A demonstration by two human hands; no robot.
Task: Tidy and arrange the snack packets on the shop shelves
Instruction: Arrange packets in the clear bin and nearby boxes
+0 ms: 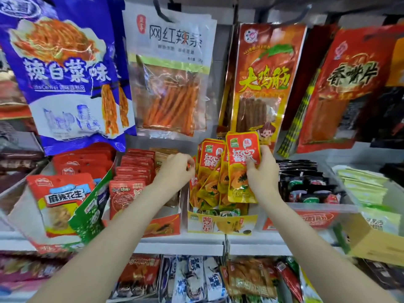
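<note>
Right now the right hand point(263, 171) pinches a red-and-yellow snack packet point(242, 167) by its right edge, thumb across the front, holding it upright with its long axis vertical, just above the yellow display box point(220, 224) it belongs to. The left hand point(175, 171) is at the left side of the same box, fingers curled onto the leaning stack of matching packets point(208, 171); it seems to be gripping or steadying their edge, though the fingertips are partly hidden. So the held packet sits immediately right of that stack, touching or nearly so, and the open slot looks to be at the front of the row, straight below the right hand, which is plainly the nearer one for setting it down.

Crowding things: the large hanging red packet point(262, 79) dangles right behind the held one, a box of red sachets point(131, 178) stands to the left, and a clear tub of dark packets point(306, 184) presses in from the right.
</note>
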